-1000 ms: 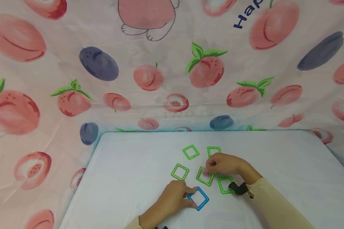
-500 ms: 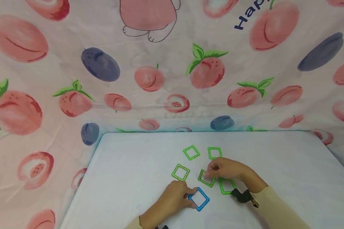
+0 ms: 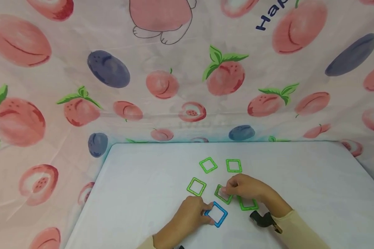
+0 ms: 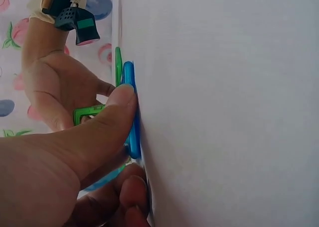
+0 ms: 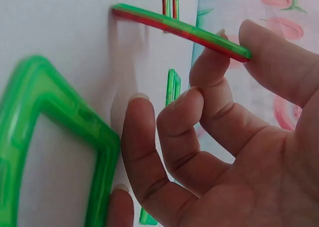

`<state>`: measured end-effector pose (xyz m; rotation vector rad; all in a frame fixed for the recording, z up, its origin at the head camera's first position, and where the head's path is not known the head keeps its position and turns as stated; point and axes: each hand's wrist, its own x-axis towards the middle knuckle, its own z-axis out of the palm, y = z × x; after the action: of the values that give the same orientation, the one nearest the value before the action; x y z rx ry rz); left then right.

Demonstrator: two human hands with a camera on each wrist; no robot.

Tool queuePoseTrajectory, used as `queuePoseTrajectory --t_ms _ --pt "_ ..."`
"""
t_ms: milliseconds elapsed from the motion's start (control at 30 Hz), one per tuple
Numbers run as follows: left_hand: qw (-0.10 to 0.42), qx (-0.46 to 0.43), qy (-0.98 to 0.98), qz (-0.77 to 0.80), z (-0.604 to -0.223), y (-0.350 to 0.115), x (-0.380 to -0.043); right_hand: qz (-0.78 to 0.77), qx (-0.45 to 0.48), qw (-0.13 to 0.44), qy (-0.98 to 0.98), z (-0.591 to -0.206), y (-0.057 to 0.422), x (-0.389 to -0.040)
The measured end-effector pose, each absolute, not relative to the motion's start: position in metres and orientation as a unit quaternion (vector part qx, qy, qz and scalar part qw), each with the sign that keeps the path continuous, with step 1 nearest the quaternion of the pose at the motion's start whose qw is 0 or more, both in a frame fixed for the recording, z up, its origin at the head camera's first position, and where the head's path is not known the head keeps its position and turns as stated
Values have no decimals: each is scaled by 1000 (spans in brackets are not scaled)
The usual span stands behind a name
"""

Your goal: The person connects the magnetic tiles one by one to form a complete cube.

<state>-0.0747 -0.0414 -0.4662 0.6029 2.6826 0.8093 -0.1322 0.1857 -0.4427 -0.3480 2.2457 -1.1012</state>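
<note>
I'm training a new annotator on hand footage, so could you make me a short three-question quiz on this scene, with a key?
1. Multiple choice: What does the left hand pinch?
A) a red triangle
B) a blue square frame
C) a yellow ring

2. Fill in: In the right wrist view, the edge of the green frame pinched by the right hand shows a green band and a ___ band.

3. Count: In the head view, how many loose frames, gripped by neither hand, lie on the table?

Key: 1. B, blue. 2. Red. 3. Four, all green.
</note>
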Motion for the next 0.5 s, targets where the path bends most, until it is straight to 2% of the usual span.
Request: queuePoseTrajectory --t_ms 500 --pt "133 191 927 295 -463 -39 -74 -401 -140 299 855 -441 182 -133"
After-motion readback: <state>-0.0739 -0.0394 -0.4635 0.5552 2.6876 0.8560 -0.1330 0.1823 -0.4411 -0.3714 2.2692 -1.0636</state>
